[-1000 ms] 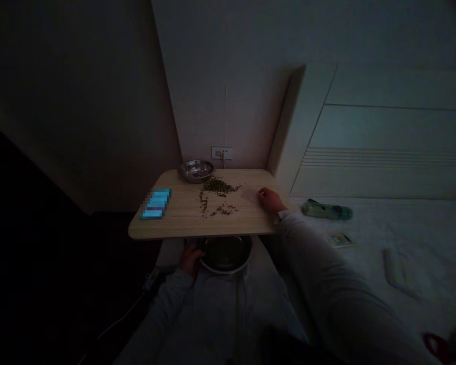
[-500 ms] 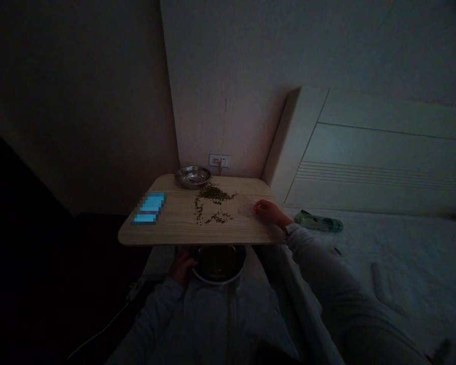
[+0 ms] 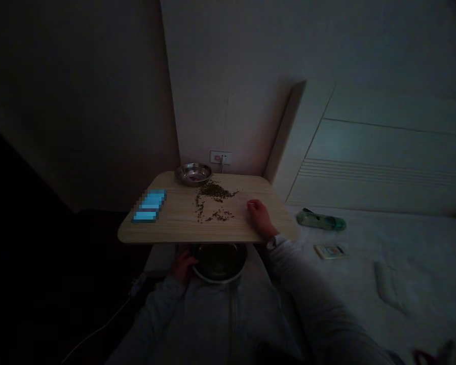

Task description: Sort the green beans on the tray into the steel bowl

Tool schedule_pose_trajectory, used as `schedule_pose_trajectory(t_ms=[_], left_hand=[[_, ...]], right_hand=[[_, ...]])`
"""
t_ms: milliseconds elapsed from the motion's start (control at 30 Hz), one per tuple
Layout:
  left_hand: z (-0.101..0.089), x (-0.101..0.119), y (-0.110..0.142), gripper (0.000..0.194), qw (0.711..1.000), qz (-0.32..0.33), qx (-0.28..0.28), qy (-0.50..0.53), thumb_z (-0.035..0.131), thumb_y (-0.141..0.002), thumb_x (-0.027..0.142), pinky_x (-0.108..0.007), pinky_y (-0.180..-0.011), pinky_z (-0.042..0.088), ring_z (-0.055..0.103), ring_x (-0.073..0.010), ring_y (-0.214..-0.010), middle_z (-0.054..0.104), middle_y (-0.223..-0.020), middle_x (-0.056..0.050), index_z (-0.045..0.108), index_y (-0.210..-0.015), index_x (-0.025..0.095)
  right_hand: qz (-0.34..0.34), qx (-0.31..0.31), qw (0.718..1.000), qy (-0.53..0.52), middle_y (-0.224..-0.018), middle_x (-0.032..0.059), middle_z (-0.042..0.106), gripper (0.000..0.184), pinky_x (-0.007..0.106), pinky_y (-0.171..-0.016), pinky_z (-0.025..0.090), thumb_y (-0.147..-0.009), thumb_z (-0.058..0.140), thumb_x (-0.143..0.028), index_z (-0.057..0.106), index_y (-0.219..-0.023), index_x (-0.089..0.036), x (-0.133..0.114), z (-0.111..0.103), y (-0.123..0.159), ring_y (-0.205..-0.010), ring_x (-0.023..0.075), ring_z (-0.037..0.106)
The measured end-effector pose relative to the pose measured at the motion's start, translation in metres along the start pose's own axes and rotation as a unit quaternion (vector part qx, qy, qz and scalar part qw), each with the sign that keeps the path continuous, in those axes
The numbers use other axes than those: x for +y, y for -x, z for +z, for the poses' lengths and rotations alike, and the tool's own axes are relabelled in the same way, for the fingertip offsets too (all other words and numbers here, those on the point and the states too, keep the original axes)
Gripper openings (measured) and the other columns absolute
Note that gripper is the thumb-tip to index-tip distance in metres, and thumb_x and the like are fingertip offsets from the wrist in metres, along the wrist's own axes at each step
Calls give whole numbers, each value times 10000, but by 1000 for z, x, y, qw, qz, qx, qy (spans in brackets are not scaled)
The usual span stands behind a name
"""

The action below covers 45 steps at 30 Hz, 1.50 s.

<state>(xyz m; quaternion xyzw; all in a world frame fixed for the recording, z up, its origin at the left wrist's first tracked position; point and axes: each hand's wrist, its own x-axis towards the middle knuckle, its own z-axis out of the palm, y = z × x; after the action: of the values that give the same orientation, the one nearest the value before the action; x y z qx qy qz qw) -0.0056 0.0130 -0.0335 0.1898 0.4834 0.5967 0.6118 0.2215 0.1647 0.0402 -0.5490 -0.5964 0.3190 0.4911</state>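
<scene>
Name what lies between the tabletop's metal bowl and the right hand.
The head view shows scattered green grains, thickest near the metal bowl; anything clear beside the right hand is too faint to make out.

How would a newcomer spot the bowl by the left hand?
Start at the wooden table. Below its near edge, the left hand touches a round bowl. Its dark inside and pale rim set it apart from the shiny bowl on the tabletop.
</scene>
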Motion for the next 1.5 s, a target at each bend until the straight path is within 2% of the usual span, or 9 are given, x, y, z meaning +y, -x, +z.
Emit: schedule_pose_trajectory(t_ms=[100, 200, 333, 733, 967, 1167, 1267, 1500], left_hand=[[-2, 2, 0, 248, 1000, -7, -4, -10, 658, -426, 116, -298, -632, 454, 610, -182, -625, 660, -598, 8, 664, -671, 155], [-4, 3, -1, 263, 1000, -14, 3, -26, 666, -427, 119, -296, -624, 445, 607, -186, -634, 651, -602, 11, 659, -687, 157], [-4, 3, -2, 292, 999, -14, 9, -29, 659, -428, 128, -305, -636, 448, 623, -213, -683, 654, -606, 4, 665, -719, 156], [-2, 5, 0, 217, 999, 2, 1, -47, 635, -430, 128, -310, -619, 432, 600, -199, -631, 634, -582, 4, 643, -645, 161], [-3, 9, -2, 251, 999, -10, -12, -50, 639, -429, 127, -345, -693, 458, 641, -253, -747, 669, -609, -11, 671, -675, 164], [-6, 6, -3, 241, 999, -3, -22, -38, 652, -435, 122, -353, -744, 461, 642, -263, -809, 684, -651, -22, 666, -672, 163], [-7, 4, -4, 261, 999, 2, -23, -34, 648, -440, 120, -346, -747, 459, 639, -266, -831, 682, -654, -27, 670, -696, 162], [-6, 5, -3, 278, 999, -3, -7, -40, 651, -426, 117, -347, -744, 464, 645, -267, -815, 688, -659, -31, 671, -700, 163]], right_hand=[[-16, -4, 1000, 4, -673, 5, 576, 215, 273, -651, 403, -733, 481, -385, 549, -767, -184, -4, 17, 10, -661, 153, 519], [-24, -4, 1000, 5, -670, 1, 569, 225, 276, -656, 398, -749, 460, -389, 549, -775, -184, -6, 23, 16, -663, 153, 507], [-27, -20, 999, 11, -680, 8, 571, 209, 273, -664, 399, -761, 456, -369, 544, -762, -179, -8, 22, 20, -679, 152, 510], [-11, -100, 986, 132, -767, 26, 630, 133, 255, -687, 398, -800, 493, -265, 601, -791, -187, -21, 21, 28, -719, 147, 537], [-31, -144, 985, 91, -718, 11, 608, 126, 242, -660, 385, -775, 498, -256, 595, -763, -176, -21, 20, 33, -688, 140, 524], [-19, -142, 988, 56, -673, -2, 585, 117, 242, -652, 386, -753, 499, -269, 573, -741, -178, -20, 20, 38, -673, 137, 518], [-8, -123, 992, 22, -644, -12, 564, 113, 238, -631, 383, -742, 480, -273, 548, -726, -184, -20, 20, 38, -648, 132, 507], [-11, -112, 994, -4, -620, -16, 547, 134, 238, -617, 391, -737, 470, -302, 523, -690, -189, -20, 19, 41, -628, 129, 492]])
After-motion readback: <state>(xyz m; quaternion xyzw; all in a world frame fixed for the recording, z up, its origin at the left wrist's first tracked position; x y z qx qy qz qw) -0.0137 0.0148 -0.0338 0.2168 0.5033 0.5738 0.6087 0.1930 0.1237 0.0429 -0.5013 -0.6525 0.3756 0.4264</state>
